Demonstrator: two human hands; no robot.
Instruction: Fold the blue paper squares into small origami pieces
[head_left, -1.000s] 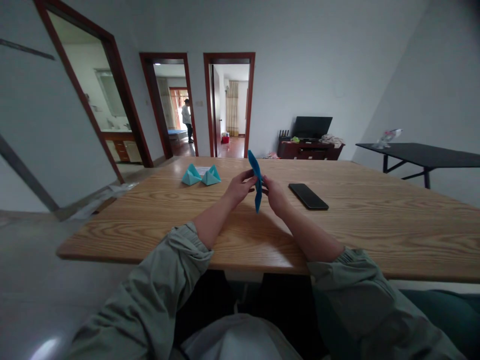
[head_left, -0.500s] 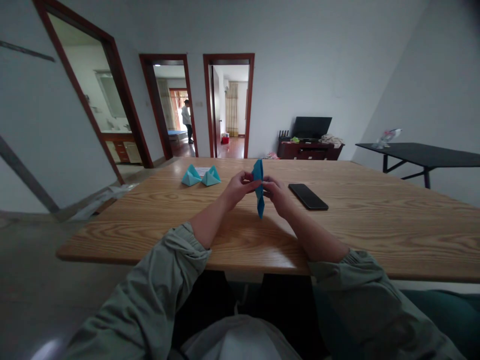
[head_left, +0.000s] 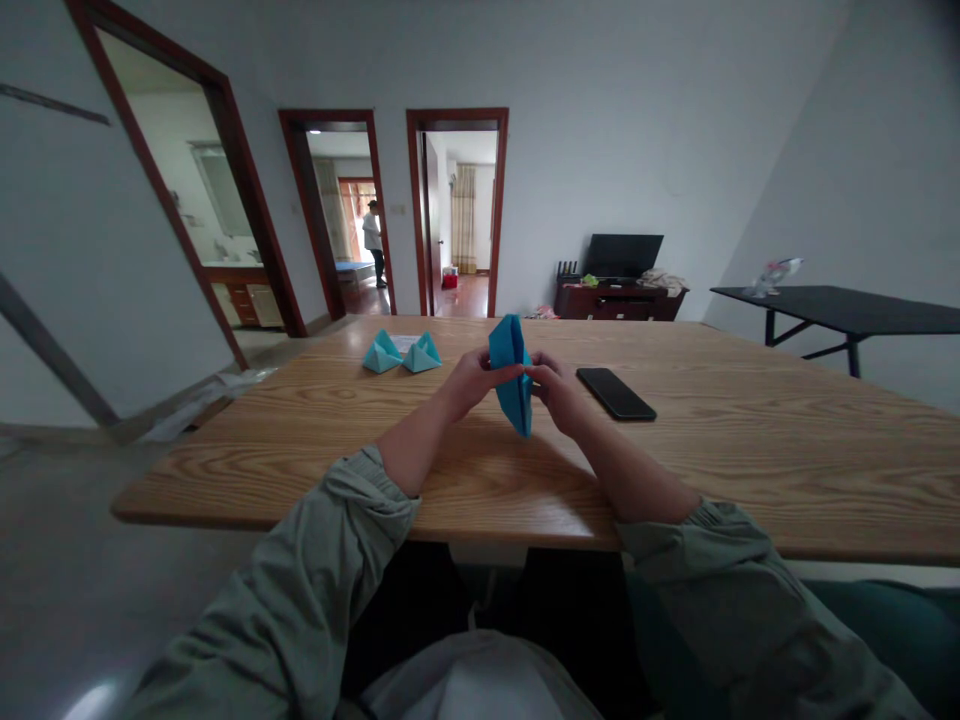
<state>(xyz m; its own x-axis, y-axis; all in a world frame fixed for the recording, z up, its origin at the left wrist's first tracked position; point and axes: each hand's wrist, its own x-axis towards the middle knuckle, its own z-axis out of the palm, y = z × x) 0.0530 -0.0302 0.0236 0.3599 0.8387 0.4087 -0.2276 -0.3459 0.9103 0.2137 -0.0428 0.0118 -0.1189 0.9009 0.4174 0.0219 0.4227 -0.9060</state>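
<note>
My left hand (head_left: 472, 382) was partly closed, its thumb lying across the near side of the folded blue paper (head_left: 510, 385) and its other fingers mostly hidden behind it. My right hand (head_left: 553, 388) had its fingers bent in, thumb and fingertips pinching the paper at its right side, close to my left thumb. I couldn't tell exactly where each hidden fingertip pressed. The paper stood roughly upright between my hands, above the wooden table (head_left: 300, 460), its pointed ends reaching up and down past my fingers.

Beyond my left hand, to the left, two light-blue paper shapes (head_left: 422, 354) rested side by side on the table, with a pale sheet (head_left: 406, 342) behind them. A black phone (head_left: 615, 393) lay flat to the right of my right hand, apart from it. Across the room a television (head_left: 625, 256) stood on a dark cabinet (head_left: 619, 302), and a person (head_left: 373, 240) stood beyond a doorway to the left.
</note>
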